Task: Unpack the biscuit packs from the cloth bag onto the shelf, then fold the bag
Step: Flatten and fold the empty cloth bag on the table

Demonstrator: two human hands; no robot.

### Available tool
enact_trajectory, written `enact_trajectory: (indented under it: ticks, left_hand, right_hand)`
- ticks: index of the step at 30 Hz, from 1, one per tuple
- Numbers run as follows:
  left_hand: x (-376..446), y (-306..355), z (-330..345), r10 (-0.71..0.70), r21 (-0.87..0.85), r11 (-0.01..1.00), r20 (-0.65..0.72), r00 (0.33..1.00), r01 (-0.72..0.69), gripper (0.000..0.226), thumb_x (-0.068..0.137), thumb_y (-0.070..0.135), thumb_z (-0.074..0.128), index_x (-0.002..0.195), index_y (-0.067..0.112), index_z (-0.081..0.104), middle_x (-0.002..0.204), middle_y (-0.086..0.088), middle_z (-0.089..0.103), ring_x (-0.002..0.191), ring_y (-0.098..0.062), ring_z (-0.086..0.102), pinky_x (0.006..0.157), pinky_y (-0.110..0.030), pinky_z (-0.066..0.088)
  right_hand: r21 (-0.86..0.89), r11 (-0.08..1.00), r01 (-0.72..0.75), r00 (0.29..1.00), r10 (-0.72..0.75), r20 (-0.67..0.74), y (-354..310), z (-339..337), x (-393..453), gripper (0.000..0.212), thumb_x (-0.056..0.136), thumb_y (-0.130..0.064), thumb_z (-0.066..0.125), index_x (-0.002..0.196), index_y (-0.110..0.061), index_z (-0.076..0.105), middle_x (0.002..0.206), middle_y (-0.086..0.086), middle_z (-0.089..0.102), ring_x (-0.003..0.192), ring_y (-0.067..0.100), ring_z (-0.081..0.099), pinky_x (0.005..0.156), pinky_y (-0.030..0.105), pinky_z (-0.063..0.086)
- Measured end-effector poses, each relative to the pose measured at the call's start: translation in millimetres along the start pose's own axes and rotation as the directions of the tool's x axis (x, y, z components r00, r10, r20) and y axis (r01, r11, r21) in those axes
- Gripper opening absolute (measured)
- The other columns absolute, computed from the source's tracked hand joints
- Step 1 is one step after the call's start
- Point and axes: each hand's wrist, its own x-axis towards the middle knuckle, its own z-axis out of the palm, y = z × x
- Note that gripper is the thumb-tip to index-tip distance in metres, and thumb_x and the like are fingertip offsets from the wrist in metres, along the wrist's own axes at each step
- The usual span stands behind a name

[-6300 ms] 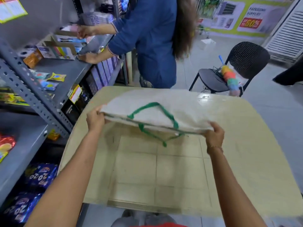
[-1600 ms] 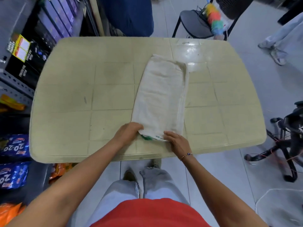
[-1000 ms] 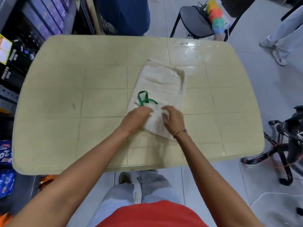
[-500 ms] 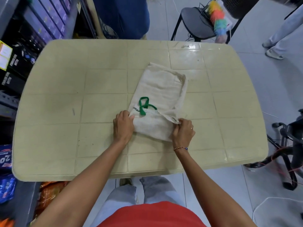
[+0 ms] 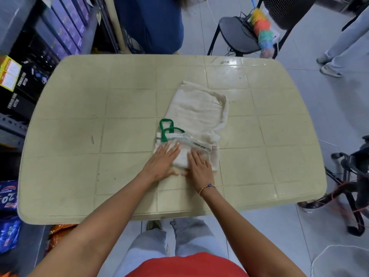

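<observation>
The cream cloth bag [image 5: 196,114] lies folded into a narrow strip on the beige table [image 5: 79,136], its near end doubled back on itself. Its green handles [image 5: 166,128] poke out to the left of the fold. My left hand [image 5: 162,162] and my right hand [image 5: 198,166] rest flat, palms down and fingers together, side by side on the folded-over near end. Neither hand grips the cloth. Blue biscuit packs [image 5: 8,212] show on the low shelf at the far left.
A shelf unit with dark boxes [image 5: 30,62] stands along the left. A person in blue [image 5: 151,23] stands beyond the table's far edge. A black chair [image 5: 243,35] with a coloured duster sits at the back right, and a wheeled chair base [image 5: 347,188] is on the right.
My hands have let go of the fold's side edges and now lie flat on top of the folded end, pressing it down. Earlier, the near end was folded up over the strip.
</observation>
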Motion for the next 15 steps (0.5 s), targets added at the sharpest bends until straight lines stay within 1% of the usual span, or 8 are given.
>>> enact_trajectory:
  ticks: [1,3,6,7,9,12,13,15]
  left_hand:
    - [2.1,1.4,-1.4,-0.014,-0.018,1.0,-0.021,1.0,0.014,0.066,0.097,0.025,0.044,0.152,0.022,0.008,0.161,0.006,-0.001,0.149,-0.018,-0.005,0.121,-0.034,0.008]
    - [3.5,7.8,-8.1,-0.049,-0.053,0.998,-0.05,0.998,0.046,0.061,0.097,0.001,0.034,0.151,0.025,0.019,0.161,0.005,0.011,0.149,-0.018,0.008,0.119,-0.033,0.019]
    - [4.9,13.0,-32.8,-0.089,-0.063,0.994,0.041,0.995,0.091,0.053,0.092,-0.002,0.04,0.139,0.022,0.046,0.15,-0.013,0.04,0.135,-0.029,0.042,0.106,-0.039,0.039]
    - [6.8,14.5,-43.2,-0.073,-0.04,0.996,0.094,0.993,0.077,0.045,0.09,-0.001,0.043,0.13,0.017,0.054,0.137,-0.017,0.053,0.122,-0.031,0.053,0.098,-0.038,0.045]
    - [7.2,21.3,-65.2,-0.042,-0.023,0.999,0.25,0.967,0.049,0.026,0.092,0.005,0.045,0.112,0.009,0.061,0.117,-0.016,0.064,0.104,-0.03,0.059,0.082,-0.034,0.044]
    - [8.5,37.2,-93.9,-0.018,0.044,0.999,0.466,0.884,-0.003,0.023,0.096,0.017,0.046,0.106,0.004,0.061,0.113,-0.016,0.063,0.102,-0.031,0.057,0.073,-0.03,0.036]
    - [9.8,45.6,-99.7,-0.02,0.069,0.997,0.488,0.873,-0.016,0.023,0.096,0.02,0.047,0.105,0.004,0.061,0.113,-0.015,0.063,0.098,-0.03,0.055,0.073,-0.03,0.034]
    - [13.0,56.4,-105.7,-0.024,0.068,0.998,0.427,0.904,-0.006,0.018,0.093,0.019,0.051,0.102,0.007,0.061,0.11,-0.014,0.064,0.093,-0.027,0.054,0.072,-0.03,0.034]
  right_hand:
    - [-0.003,1.0,-0.031,0.999,0.031,-0.037,-0.9,-0.1,0.1,0.062,0.095,-0.012,0.041,0.15,-0.015,0.012,0.161,0.005,0.011,0.146,0.024,0.018,0.114,0.041,0.025]
    - [-0.007,0.999,-0.052,0.991,0.051,-0.126,-3.4,-6.5,2.1,0.061,0.088,0.0,0.039,0.146,-0.016,0.027,0.157,0.005,0.025,0.137,0.027,0.034,0.103,0.039,0.034]
    - [0.057,0.997,-0.05,0.988,0.058,-0.145,-5.7,-26.3,10.0,0.046,0.083,0.004,0.043,0.122,-0.016,0.056,0.134,0.006,0.054,0.118,0.028,0.053,0.091,0.035,0.041]
    - [0.096,0.993,-0.062,0.993,0.071,-0.095,-4.7,-34.1,10.3,0.04,0.084,0.002,0.044,0.115,-0.016,0.06,0.124,0.007,0.062,0.112,0.029,0.057,0.087,0.034,0.044]
    - [0.189,0.979,-0.069,0.996,0.056,0.074,-2.0,-50.7,0.6,0.025,0.09,-0.009,0.046,0.106,-0.015,0.064,0.107,0.012,0.067,0.099,0.03,0.061,0.077,0.033,0.045]
    - [0.365,0.928,-0.078,0.937,-0.056,0.344,6.7,-71.8,-24.1,0.017,0.093,-0.024,0.046,0.084,-0.019,0.059,0.085,0.01,0.062,0.078,0.026,0.053,0.059,0.028,0.038]
    - [0.409,0.907,-0.1,0.922,-0.071,0.382,11.3,-79.0,-31.7,0.018,0.093,-0.025,0.046,0.078,-0.02,0.055,0.08,0.006,0.059,0.076,0.024,0.051,0.057,0.027,0.036]
    - [0.445,0.885,-0.134,0.93,-0.043,0.365,20.7,-88.3,-33.6,0.025,0.092,-0.025,0.049,0.067,-0.021,0.049,0.072,0.002,0.054,0.075,0.022,0.049,0.059,0.029,0.035]
